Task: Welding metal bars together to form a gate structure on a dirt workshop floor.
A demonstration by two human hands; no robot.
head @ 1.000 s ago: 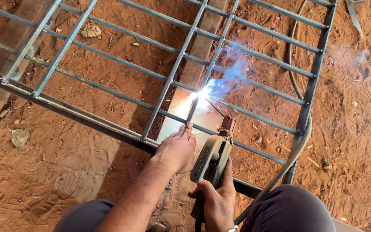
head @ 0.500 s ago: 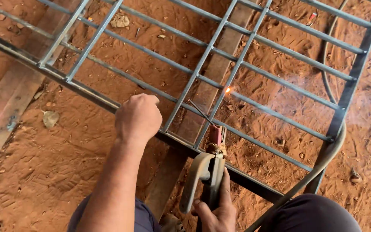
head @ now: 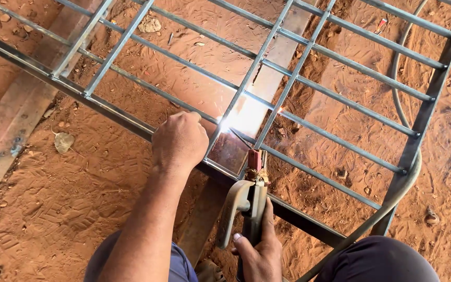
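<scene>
A grey steel grille frame of bars lies flat over red dirt. My right hand grips a welding electrode holder, whose thin rod reaches forward to a bright arc spark at a joint of two bars. My left hand rests as a loose fist on the frame's near rail, just left of the spark. Whether its fingers hold anything is hidden.
A welding cable curves along the frame's right side. A rusty flat steel strip lies at the left, another runs under the grille. Small stones dot the dirt. My knees are at the bottom edge.
The arc went out and has struck again at a joint further left. My left hand shifted from near the rod to the near rail. The view has swung.
</scene>
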